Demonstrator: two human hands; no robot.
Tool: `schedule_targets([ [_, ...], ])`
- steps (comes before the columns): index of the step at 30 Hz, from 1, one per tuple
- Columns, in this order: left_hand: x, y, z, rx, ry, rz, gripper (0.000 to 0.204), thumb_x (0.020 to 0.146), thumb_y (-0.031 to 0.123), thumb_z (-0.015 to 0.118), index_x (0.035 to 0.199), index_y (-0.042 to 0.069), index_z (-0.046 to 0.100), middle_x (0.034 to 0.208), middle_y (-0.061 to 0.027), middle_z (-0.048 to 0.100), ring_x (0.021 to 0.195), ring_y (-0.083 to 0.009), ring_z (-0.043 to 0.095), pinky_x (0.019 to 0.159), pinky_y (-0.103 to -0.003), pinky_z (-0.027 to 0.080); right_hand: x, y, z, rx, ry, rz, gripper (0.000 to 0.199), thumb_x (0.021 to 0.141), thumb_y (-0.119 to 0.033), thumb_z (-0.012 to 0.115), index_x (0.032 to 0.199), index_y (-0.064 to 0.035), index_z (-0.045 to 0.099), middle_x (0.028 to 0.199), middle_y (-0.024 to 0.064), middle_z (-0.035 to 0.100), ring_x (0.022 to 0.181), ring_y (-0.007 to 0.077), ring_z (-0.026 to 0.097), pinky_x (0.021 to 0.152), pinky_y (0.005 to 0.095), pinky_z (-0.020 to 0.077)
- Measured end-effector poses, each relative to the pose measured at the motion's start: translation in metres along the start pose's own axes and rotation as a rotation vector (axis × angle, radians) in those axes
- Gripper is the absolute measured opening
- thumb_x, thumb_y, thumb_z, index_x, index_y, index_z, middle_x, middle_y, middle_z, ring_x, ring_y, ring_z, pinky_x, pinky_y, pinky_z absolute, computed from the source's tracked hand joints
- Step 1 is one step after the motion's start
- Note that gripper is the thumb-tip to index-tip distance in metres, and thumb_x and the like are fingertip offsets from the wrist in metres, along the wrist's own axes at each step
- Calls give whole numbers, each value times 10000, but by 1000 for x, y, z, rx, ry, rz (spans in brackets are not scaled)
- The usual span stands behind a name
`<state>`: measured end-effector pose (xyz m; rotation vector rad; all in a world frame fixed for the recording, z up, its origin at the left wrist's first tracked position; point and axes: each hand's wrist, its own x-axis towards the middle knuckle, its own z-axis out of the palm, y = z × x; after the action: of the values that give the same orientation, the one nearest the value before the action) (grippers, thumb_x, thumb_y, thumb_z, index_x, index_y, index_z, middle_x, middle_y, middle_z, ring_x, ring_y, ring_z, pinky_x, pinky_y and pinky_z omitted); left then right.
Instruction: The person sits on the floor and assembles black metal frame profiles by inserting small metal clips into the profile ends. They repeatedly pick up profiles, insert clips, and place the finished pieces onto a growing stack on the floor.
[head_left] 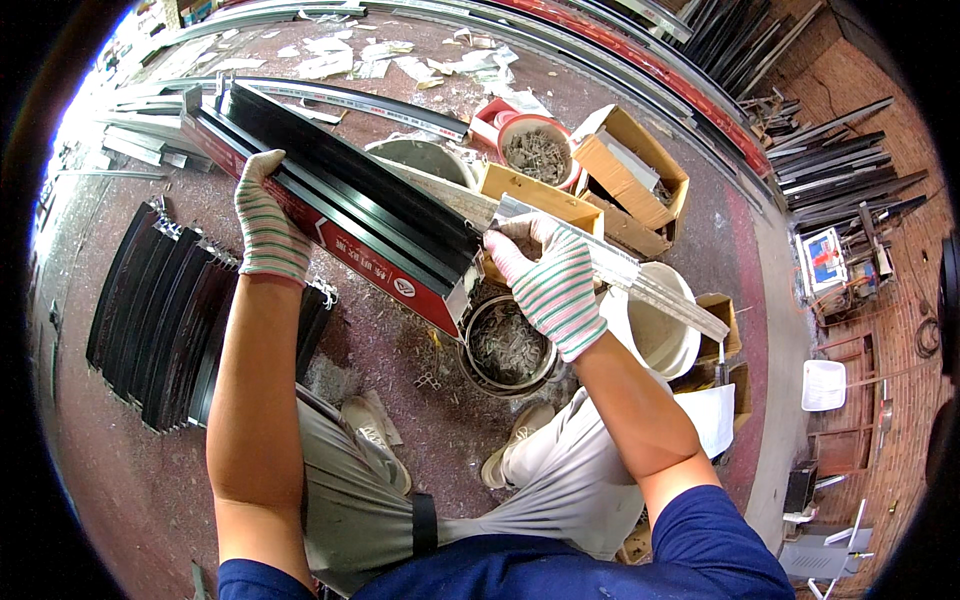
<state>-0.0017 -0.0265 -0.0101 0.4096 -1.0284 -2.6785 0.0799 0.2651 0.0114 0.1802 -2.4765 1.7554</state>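
Observation:
A length of black aluminium profile (360,175), with red film along its near side, is held up slantwise in front of me. My left hand (270,222), in a striped knit glove, is closed round its red-filmed edge toward the far left end. At the profile's right, cut end is my right hand (550,275), gloved alike. Its thumb and fingers are bent into a pinch against the end's upper corner; what lies between the fingertips is hidden. Below that end stands a round bucket (470,375) holding metal scraps.
Several curved black profiles (160,310) lie stacked on the floor at left. Right of me are a pale board (660,285), a white bucket (665,350) and a cardboard box (620,160). A red tub (495,130) of debris stands beyond. Paper scraps (330,60) litter the far floor.

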Motion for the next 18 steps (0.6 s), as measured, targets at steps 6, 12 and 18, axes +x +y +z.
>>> schedule_targets([
  [6,-6,5,0,64,46,-39,235,762,286,649,884,85,652,816,-67,679,704,-263,643,677,-402,561,1,1,-4,12,-113,-193,154,887,-133,712,951,-1,668,799,29,691,683,53,594,612,226,494],
  [12,-1,2,-3,89,10,-85,271,774,276,630,946,67,644,810,-75,683,687,-263,653,674,-404,575,6,4,-16,-65,-401,-253,357,920,-170,687,1236,-17,621,1027,83,679,970,147,616,876,303,497],
  [18,2,-2,-7,108,26,-88,286,777,245,619,978,44,638,826,-94,689,704,-277,663,691,-410,579,9,9,-20,88,-522,-194,370,920,-173,698,1244,-10,627,1072,37,664,999,85,579,888,266,491],
])
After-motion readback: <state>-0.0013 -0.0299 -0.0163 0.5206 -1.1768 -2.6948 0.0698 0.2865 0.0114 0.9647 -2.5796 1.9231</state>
